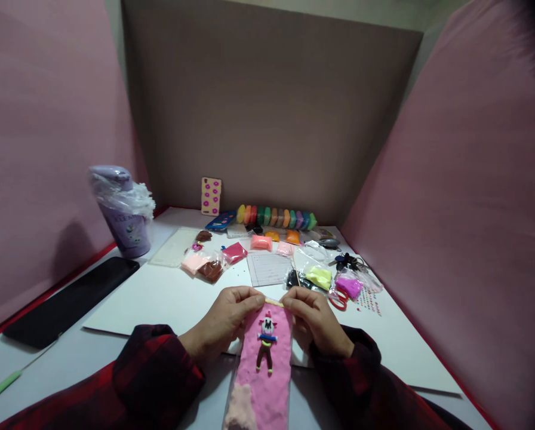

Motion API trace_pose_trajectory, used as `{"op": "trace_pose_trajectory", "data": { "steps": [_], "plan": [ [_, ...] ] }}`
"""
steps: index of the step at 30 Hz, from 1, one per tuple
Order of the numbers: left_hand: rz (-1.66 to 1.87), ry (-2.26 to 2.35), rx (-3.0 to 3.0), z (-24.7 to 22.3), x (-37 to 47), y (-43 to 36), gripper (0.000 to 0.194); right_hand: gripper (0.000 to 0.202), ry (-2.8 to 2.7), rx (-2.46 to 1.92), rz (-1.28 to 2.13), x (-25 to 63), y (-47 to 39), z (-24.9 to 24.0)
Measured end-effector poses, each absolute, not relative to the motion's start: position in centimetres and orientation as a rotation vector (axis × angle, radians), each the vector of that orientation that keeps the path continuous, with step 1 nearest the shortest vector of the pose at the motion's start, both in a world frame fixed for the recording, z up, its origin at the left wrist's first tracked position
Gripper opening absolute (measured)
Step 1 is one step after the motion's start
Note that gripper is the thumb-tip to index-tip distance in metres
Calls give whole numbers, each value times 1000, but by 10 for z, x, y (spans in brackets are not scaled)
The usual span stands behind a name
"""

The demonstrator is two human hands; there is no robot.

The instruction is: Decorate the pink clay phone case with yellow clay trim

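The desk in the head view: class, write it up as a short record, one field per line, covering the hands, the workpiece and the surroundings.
Left hand: grips the far left corner of the pink panel
Right hand: at its far right corner
Far edge: pale yellow strip
Decoration: small figure, white head, blue band, brown legs
Left side: purple cup, green-handled tool
Back: row of coloured packets, upright patterned case
Right side: yellow packet

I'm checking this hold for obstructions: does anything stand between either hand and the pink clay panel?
Nothing visible does. The left hand and right hand both touch the pink clay panel at its far end, by the yellow strip. The lined paper lies beyond them.
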State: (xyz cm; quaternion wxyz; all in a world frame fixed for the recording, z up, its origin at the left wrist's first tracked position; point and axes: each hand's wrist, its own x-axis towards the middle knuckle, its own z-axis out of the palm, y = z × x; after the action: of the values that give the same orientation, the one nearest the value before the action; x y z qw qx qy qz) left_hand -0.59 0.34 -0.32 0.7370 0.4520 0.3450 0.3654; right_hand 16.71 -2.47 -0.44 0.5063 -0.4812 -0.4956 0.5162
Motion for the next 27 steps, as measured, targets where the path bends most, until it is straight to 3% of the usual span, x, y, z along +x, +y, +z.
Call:
{"op": "trace_pose_trajectory", "data": {
  "steps": [27],
  "plan": [
    [824, 772, 941, -1, -9, 4, 24, 28, -1190, -1139, 1306, 172, -24, -3]
  ]
}}
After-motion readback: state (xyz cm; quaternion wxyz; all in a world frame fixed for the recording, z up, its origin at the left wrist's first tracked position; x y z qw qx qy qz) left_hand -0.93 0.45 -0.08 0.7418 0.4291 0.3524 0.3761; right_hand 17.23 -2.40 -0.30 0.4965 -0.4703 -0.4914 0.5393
